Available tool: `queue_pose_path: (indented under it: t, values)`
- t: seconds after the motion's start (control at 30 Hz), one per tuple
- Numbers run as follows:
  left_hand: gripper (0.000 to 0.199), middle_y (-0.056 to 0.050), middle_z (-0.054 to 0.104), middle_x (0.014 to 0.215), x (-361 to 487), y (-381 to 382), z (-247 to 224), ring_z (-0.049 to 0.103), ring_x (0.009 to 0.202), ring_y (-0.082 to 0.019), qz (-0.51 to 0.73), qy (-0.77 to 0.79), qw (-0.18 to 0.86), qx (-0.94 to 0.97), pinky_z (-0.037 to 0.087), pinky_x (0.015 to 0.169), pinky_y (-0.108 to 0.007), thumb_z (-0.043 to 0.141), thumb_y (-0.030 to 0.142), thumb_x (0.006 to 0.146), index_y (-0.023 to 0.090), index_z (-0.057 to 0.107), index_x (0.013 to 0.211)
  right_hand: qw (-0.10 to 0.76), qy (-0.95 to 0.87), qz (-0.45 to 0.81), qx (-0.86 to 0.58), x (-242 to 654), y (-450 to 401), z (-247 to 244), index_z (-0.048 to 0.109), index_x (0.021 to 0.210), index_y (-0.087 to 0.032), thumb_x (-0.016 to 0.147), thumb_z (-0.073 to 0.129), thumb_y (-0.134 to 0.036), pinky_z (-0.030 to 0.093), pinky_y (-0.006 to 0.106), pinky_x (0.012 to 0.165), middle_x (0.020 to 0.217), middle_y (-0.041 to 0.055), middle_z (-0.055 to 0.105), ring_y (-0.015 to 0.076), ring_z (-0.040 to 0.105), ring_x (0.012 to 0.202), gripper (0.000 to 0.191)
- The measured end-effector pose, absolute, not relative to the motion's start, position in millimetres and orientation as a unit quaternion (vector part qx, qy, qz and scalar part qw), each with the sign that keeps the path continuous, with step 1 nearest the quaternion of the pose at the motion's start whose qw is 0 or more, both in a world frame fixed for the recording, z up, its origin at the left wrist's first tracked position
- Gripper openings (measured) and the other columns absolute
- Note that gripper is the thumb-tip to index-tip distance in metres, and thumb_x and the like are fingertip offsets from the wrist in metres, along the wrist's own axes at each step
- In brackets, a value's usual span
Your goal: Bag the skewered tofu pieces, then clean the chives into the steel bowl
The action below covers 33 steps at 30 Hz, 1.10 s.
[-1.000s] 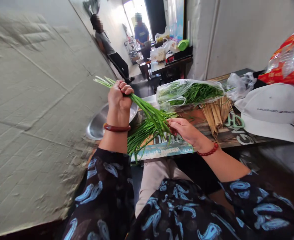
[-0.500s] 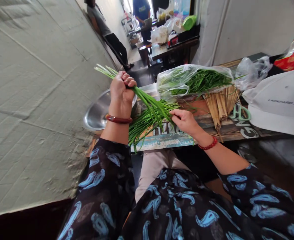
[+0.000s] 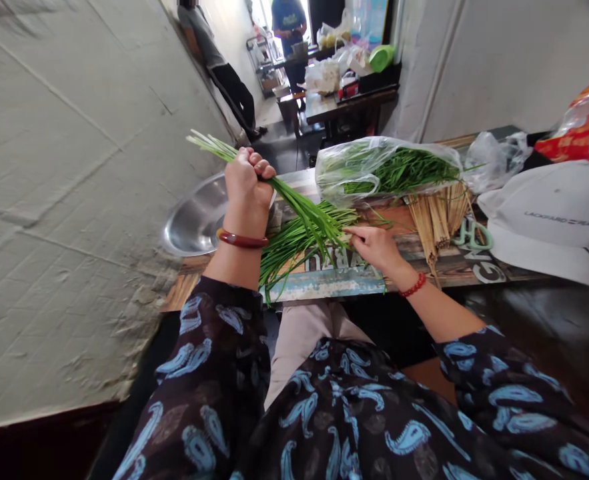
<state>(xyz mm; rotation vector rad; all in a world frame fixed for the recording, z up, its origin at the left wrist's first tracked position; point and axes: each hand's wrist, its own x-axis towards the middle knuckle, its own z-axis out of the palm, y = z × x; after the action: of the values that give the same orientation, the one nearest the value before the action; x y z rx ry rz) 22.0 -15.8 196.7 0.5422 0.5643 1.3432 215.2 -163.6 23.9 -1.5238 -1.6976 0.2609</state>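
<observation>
Scarcely anything has shifted; garlic chives point(image 3: 305, 207) slant diagonally.
Left hand point(image 3: 248, 181): grip closed around them, pale ends pointing far-left, leaves near-right. Right hand point(image 3: 378, 248): at leaf tips, pinch unclear.

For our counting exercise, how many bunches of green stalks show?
3: the held bunch in the left hand, the loose bunch on the tabletop, and the bagged bunch in the plastic bag. More may be hidden.
</observation>
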Motion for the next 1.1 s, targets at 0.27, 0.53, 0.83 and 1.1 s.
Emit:
queue_pose_path:
  t: [0.27, 0.53, 0.83, 1.1]
  values:
    - [0.035, 0.008, 0.034, 0.045, 45, -48, 206, 0.028, 0.032, -0.004, 0.651, 0.279, 0.669, 0.225, 0.024, 0.037, -0.019, 0.042, 0.014, 0.1, 0.021, 0.041, 0.065, 0.539, -0.639, 0.105, -0.539, 209, -172, 89, 0.074, 0.096, -0.021, 0.093, 0.052, -0.031, 0.053, 0.034, 0.08, 0.097, 0.0073, 0.074, 0.0208, 0.068, 0.086, 0.024]
    - [0.031, 0.008, 0.035, 0.045, 52, -50, 201, 0.029, 0.032, -0.004, 0.652, 0.26, 0.674, 0.23, 0.023, 0.036, -0.019, 0.045, 0.018, 0.1, 0.021, 0.043, 0.069, 0.516, -0.672, 0.052, -0.529, 162, -167, 110, 0.07, 0.096, -0.02, 0.09, 0.049, -0.017, 0.05, 0.033, 0.081, 0.09, 0.0056, 0.072, 0.0199, 0.066, 0.082, 0.022]
    - [0.026, 0.009, 0.033, 0.044, 46, -50, 202, 0.028, 0.031, -0.005, 0.668, 0.249, 0.669, 0.21, 0.022, 0.035, -0.02, 0.048, 0.023, 0.099, 0.022, 0.044, 0.073, 0.511, -0.66, 0.044, -0.549, 177, -177, 104, 0.07, 0.086, -0.021, 0.088, 0.046, -0.015, 0.05, 0.034, 0.081, 0.082, 0.0051, 0.072, 0.0213, 0.067, 0.082, 0.025]
    - [0.029, 0.009, 0.033, 0.045, 51, -52, 207, 0.029, 0.033, -0.005, 0.681, 0.257, 0.651, 0.216, 0.024, 0.039, -0.02, 0.05, 0.026, 0.099, 0.022, 0.041, 0.072, 0.524, -0.586, 0.279, -0.551, 159, -192, 69, 0.071, 0.104, -0.017, 0.088, 0.054, -0.035, 0.051, 0.03, 0.067, 0.091, 0.0075, 0.075, 0.0185, 0.069, 0.073, 0.029]
